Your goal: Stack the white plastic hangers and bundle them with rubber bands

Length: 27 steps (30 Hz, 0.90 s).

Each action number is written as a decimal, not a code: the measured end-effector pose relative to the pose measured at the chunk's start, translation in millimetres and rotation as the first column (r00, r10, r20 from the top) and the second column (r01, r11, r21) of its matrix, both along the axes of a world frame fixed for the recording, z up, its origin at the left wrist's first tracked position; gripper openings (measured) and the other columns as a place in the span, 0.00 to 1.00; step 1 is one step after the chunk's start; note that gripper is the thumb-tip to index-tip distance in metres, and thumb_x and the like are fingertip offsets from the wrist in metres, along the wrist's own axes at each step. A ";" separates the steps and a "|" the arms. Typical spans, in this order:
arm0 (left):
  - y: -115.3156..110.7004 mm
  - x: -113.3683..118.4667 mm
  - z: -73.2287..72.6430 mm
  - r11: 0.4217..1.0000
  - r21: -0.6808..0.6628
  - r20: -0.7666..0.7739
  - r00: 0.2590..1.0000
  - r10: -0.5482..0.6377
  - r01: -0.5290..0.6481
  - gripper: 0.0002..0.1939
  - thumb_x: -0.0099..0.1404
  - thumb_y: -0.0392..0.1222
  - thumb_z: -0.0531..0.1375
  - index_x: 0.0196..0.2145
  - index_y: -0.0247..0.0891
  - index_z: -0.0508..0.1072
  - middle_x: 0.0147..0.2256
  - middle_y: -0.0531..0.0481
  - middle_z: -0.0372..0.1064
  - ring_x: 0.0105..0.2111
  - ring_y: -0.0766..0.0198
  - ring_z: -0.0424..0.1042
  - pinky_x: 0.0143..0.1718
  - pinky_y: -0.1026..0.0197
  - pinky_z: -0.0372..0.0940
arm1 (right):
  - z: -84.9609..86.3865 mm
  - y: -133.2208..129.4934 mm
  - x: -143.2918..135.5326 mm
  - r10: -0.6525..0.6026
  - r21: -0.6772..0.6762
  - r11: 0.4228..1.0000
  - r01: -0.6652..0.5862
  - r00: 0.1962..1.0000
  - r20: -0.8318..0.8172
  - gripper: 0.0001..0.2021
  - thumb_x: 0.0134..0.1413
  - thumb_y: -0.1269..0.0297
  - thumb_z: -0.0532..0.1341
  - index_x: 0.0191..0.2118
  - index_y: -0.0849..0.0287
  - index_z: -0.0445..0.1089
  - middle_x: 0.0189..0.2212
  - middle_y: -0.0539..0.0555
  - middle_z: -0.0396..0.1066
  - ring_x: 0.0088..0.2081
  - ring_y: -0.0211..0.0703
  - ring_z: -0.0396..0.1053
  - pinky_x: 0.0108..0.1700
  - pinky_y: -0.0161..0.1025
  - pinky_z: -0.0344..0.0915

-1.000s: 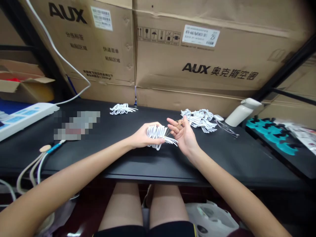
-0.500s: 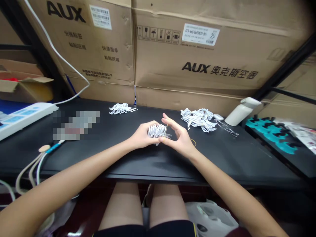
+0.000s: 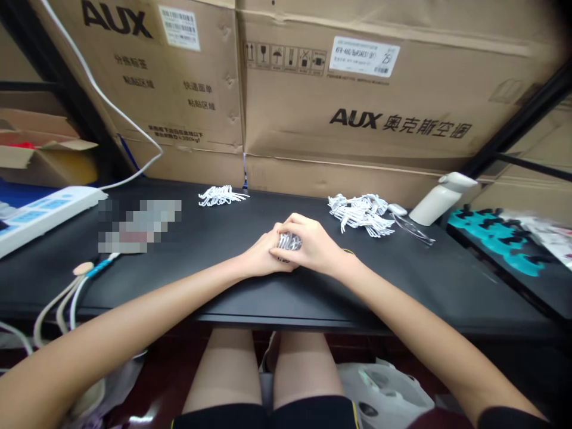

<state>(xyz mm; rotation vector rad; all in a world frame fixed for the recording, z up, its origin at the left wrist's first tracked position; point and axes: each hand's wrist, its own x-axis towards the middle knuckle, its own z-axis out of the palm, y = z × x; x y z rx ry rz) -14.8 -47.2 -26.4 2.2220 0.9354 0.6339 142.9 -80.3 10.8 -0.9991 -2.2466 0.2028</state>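
Note:
A bundle of short white cords (image 3: 290,242) is between my two hands, just above the black table. My left hand (image 3: 264,253) is closed round its left side. From the right, my right hand (image 3: 313,243) curls over the same bundle, thumb in front and fingers behind. The fingers hide most of the bundle, and no band can be made out on it. Partly behind my right wrist, a yellow rubber band (image 3: 348,251) lies on the table.
Small white cord bundle (image 3: 221,195) at the back; larger pile (image 3: 361,213) back right, beside glasses (image 3: 413,229) and a white bottle (image 3: 443,198). Teal-and-black parts (image 3: 496,238) lie far right. On the left are a power strip (image 3: 49,214) and cables (image 3: 67,298). Cardboard boxes (image 3: 357,143) wall the back.
My right hand, which was spread with a thin yellow band stretched between thumb and fingers, has moved left and closed over the bundle. My left hand has shifted slightly and covers more of it.

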 end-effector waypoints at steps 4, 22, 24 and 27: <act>3.2 0.3 -1.8 0.998 0.053 -0.015 0.999 0.040 -0.039 0.33 0.46 0.52 0.67 0.48 0.37 0.65 0.43 0.45 0.66 0.43 0.51 0.67 0.42 0.53 0.64 | 17.1 7.0 0.2 0.029 -0.098 0.995 -0.014 0.987 0.156 0.06 0.48 0.64 0.65 0.31 0.61 0.73 0.29 0.55 0.69 0.31 0.42 0.67 0.34 0.37 0.62; 12.0 -9.6 3.3 0.998 -0.037 0.020 0.999 -0.050 0.051 0.26 0.45 0.57 0.68 0.36 0.35 0.73 0.32 0.49 0.73 0.33 0.56 0.71 0.35 0.60 0.63 | -9.7 23.3 40.6 -0.113 -0.425 0.894 -0.139 0.849 -0.515 0.13 0.48 0.56 0.65 0.37 0.59 0.72 0.34 0.53 0.75 0.36 0.42 0.73 0.41 0.39 0.69; 11.8 -10.4 4.9 0.998 -0.038 0.027 0.998 -0.049 0.050 0.26 0.44 0.56 0.69 0.35 0.35 0.73 0.32 0.49 0.72 0.33 0.57 0.71 0.35 0.60 0.63 | -17.3 20.5 50.3 -0.180 -0.403 0.911 -0.084 0.799 -0.574 0.11 0.49 0.56 0.65 0.32 0.59 0.71 0.28 0.51 0.73 0.33 0.40 0.72 0.39 0.39 0.69; 13.2 -11.2 6.8 0.991 -0.112 0.102 0.993 -0.063 0.074 0.30 0.46 0.54 0.69 0.44 0.36 0.70 0.36 0.48 0.72 0.36 0.58 0.71 0.38 0.59 0.64 | -19.5 10.9 57.2 -0.149 -0.313 0.949 -0.015 0.858 -0.492 0.11 0.50 0.57 0.64 0.25 0.58 0.68 0.21 0.49 0.68 0.25 0.37 0.67 0.31 0.37 0.66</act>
